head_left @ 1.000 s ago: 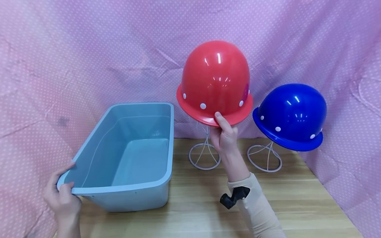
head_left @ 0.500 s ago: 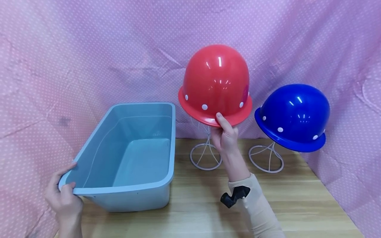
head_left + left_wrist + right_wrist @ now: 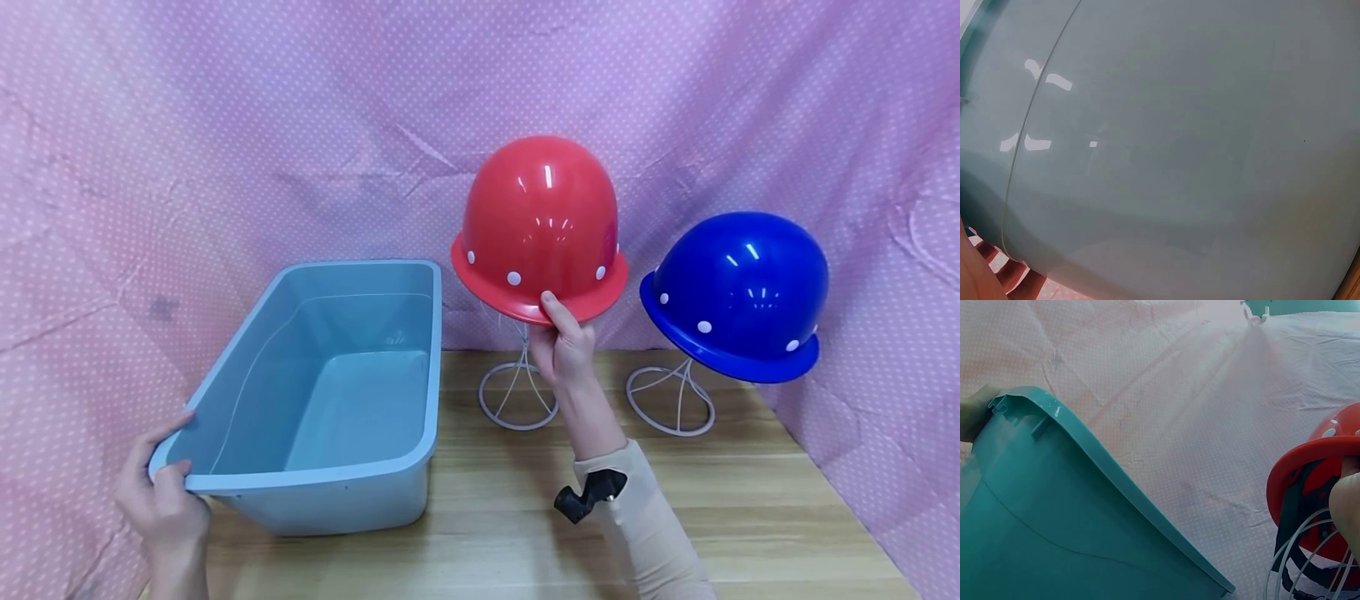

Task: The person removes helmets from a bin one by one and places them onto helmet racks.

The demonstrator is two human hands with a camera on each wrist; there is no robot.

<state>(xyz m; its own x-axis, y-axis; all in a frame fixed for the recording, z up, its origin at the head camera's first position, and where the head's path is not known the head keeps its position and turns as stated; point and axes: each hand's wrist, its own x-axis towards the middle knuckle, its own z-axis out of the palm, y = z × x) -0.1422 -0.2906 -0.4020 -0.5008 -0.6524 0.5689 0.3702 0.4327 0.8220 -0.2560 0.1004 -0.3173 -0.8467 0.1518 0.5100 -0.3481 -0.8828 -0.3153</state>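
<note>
In the head view my right hand [image 3: 566, 346] pinches the front brim of a red hard hat [image 3: 542, 225], thumb on top and fingers beneath. The hat sits over a white wire stand [image 3: 517, 396], dome up. In the right wrist view, dark straps [image 3: 1288, 512] hang inside the hat and the stand's wires reach up under it. My left hand [image 3: 165, 500] grips the near left corner of a blue-grey plastic tub [image 3: 315, 479], thumb over the rim. The left wrist view is mostly filled by the tub's wall [image 3: 1166, 150], with fingers [image 3: 1029, 284] at its lower left edge.
A blue hard hat [image 3: 742, 292] rests tilted on a second wire stand [image 3: 671, 404] to the right. The tub stands on the left of the wooden table [image 3: 525, 525]. A pink dotted cloth [image 3: 337, 108] hangs behind and at both sides.
The red hard hat, held in my right hand, has come down over its stand. My left hand stays at the tub's corner; the whole view has shifted slightly.
</note>
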